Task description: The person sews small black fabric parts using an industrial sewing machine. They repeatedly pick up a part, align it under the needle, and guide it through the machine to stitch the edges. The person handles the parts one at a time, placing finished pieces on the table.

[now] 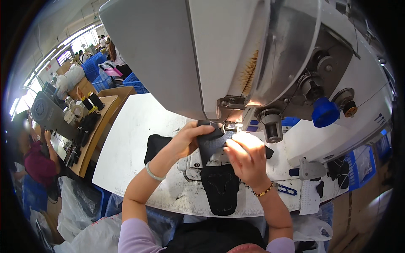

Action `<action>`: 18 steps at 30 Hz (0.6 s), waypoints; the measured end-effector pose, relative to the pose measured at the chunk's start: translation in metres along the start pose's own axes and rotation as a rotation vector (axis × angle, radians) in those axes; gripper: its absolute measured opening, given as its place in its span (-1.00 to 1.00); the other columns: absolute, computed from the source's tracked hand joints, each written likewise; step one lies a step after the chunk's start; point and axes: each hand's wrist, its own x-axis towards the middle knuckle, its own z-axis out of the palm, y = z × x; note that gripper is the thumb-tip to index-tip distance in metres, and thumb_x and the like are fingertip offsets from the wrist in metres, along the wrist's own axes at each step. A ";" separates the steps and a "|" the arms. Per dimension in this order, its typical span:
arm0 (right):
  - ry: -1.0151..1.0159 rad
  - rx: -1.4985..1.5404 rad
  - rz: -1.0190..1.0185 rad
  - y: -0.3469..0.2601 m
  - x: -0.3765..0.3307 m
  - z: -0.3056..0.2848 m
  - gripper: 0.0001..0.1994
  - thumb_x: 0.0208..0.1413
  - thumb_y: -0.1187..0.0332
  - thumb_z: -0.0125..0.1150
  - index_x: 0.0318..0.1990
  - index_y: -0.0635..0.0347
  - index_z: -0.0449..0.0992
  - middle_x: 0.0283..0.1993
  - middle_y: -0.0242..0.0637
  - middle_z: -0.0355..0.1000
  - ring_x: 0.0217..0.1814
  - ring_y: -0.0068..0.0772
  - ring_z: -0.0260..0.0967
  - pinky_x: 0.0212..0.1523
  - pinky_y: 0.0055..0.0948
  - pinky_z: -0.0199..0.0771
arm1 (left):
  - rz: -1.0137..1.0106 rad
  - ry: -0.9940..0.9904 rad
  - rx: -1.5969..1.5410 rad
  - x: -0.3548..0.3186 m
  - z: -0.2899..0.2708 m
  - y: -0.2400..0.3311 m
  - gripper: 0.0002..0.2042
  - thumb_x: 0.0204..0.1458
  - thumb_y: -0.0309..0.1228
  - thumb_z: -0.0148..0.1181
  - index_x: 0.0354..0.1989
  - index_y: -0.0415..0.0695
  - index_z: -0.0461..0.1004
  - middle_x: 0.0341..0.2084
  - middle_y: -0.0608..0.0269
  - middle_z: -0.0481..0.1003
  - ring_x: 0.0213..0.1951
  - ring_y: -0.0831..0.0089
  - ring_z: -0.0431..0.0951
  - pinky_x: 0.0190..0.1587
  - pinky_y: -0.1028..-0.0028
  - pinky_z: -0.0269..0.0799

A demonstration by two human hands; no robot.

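Beneath the head of a white sewing machine [160, 55], a dark grey and black fabric piece [211, 145] is held up against the presser foot [231, 125]. My left hand [185, 138] grips its left side, with the thumb on top. On its right edge, close to the foot, the fingers of my right hand [247, 156] are pinched together under the bright lamp light. A black padded piece [219, 192] with stitched outlines lies flat just below, toward me. Another black piece [156, 146] rests behind my left forearm. The needle tip is too small to make out.
On the white tabletop [122, 160], lint is scattered. A blue-handled tool [287, 189] and a paper sheet [310, 198] lie at right. Plastic bags [97, 232] fill the space below the front edge. At left, a person in a maroon top [40, 162] works beside another machine [50, 114].
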 end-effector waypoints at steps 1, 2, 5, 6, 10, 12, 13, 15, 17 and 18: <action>-0.002 -0.008 -0.043 -0.002 -0.001 -0.002 -0.67 -0.10 0.44 0.31 -0.11 0.01 0.51 -0.09 -0.47 0.39 -0.13 -0.47 0.29 -0.06 -0.38 0.28 | 0.005 0.012 -0.049 -0.008 0.011 0.003 -0.69 0.03 -0.47 0.13 -0.05 -0.33 0.42 -0.18 0.13 0.51 -0.22 0.47 0.56 -0.09 0.52 0.49; -0.042 -0.052 -0.063 -0.003 -0.003 -0.003 -0.66 -0.10 0.43 0.28 -0.09 -0.02 0.51 -0.07 -0.52 0.38 -0.17 -0.59 0.30 -0.11 -0.46 0.27 | 0.004 -0.031 -0.020 -0.013 0.010 0.004 -0.66 0.00 -0.52 0.13 -0.01 -0.34 0.40 -0.17 0.09 0.51 -0.17 0.44 0.56 -0.03 0.50 0.48; -0.083 -0.136 -0.089 -0.004 -0.004 -0.003 -0.66 -0.09 0.41 0.28 -0.08 -0.03 0.52 -0.04 -0.54 0.38 -0.20 -0.64 0.30 -0.15 -0.52 0.25 | 0.065 -0.025 -0.105 -0.018 0.013 -0.005 -0.66 -0.02 -0.55 0.14 -0.02 -0.35 0.40 -0.17 0.07 0.51 -0.18 0.43 0.56 -0.06 0.49 0.51; -0.079 -0.156 -0.089 -0.004 -0.005 -0.002 -0.67 -0.09 0.41 0.27 -0.08 -0.03 0.53 -0.02 -0.56 0.37 -0.21 -0.65 0.29 -0.17 -0.54 0.24 | 0.052 -0.041 -0.138 -0.017 0.010 -0.005 -0.66 -0.03 -0.57 0.14 -0.03 -0.35 0.41 -0.17 0.06 0.51 -0.19 0.43 0.57 -0.08 0.49 0.52; -0.059 -0.125 -0.097 -0.005 -0.005 -0.001 -0.69 -0.10 0.43 0.27 -0.11 -0.01 0.55 -0.02 -0.56 0.37 -0.18 -0.65 0.30 -0.17 -0.54 0.24 | 0.052 -0.027 -0.174 -0.018 0.005 -0.011 -0.68 -0.02 -0.57 0.14 -0.04 -0.33 0.41 -0.19 0.09 0.52 -0.21 0.44 0.57 -0.11 0.51 0.52; -0.061 -0.127 -0.096 -0.006 -0.006 -0.002 -0.69 -0.11 0.43 0.27 -0.12 -0.01 0.55 -0.03 -0.56 0.38 -0.16 -0.64 0.31 -0.17 -0.53 0.23 | 0.080 -0.039 -0.192 -0.022 0.013 -0.009 -0.68 -0.03 -0.57 0.15 -0.05 -0.32 0.41 -0.21 0.10 0.52 -0.22 0.45 0.57 -0.13 0.52 0.52; -0.054 -0.133 -0.103 -0.006 -0.007 -0.003 -0.69 -0.11 0.43 0.27 -0.13 -0.01 0.55 -0.04 -0.56 0.39 -0.15 -0.64 0.31 -0.16 -0.52 0.23 | 0.098 -0.030 -0.185 -0.023 0.016 -0.010 -0.68 -0.03 -0.57 0.16 -0.05 -0.32 0.41 -0.22 0.11 0.52 -0.23 0.46 0.57 -0.13 0.52 0.52; -0.039 -0.141 -0.115 -0.004 -0.009 -0.005 -0.69 -0.12 0.44 0.28 -0.14 -0.01 0.56 -0.05 -0.57 0.40 -0.14 -0.64 0.31 -0.16 -0.51 0.22 | 0.133 -0.008 -0.171 -0.025 0.020 -0.013 -0.68 -0.04 -0.58 0.17 -0.05 -0.31 0.41 -0.23 0.14 0.52 -0.24 0.47 0.56 -0.14 0.51 0.52; -0.020 -0.112 -0.126 -0.002 -0.010 -0.005 -0.69 -0.14 0.44 0.27 -0.15 -0.01 0.56 -0.06 -0.57 0.41 -0.14 -0.63 0.31 -0.16 -0.51 0.22 | 0.146 -0.001 -0.156 -0.027 0.021 -0.015 -0.70 -0.04 -0.58 0.17 -0.08 -0.28 0.41 -0.26 0.17 0.52 -0.23 0.47 0.55 -0.12 0.49 0.51; -0.009 -0.099 -0.131 -0.001 -0.011 -0.005 -0.69 -0.14 0.45 0.26 -0.15 -0.01 0.56 -0.07 -0.58 0.41 -0.14 -0.62 0.31 -0.16 -0.51 0.21 | 0.152 0.004 -0.172 -0.028 0.022 -0.017 -0.71 -0.04 -0.58 0.17 -0.09 -0.28 0.42 -0.27 0.18 0.52 -0.23 0.48 0.55 -0.11 0.48 0.51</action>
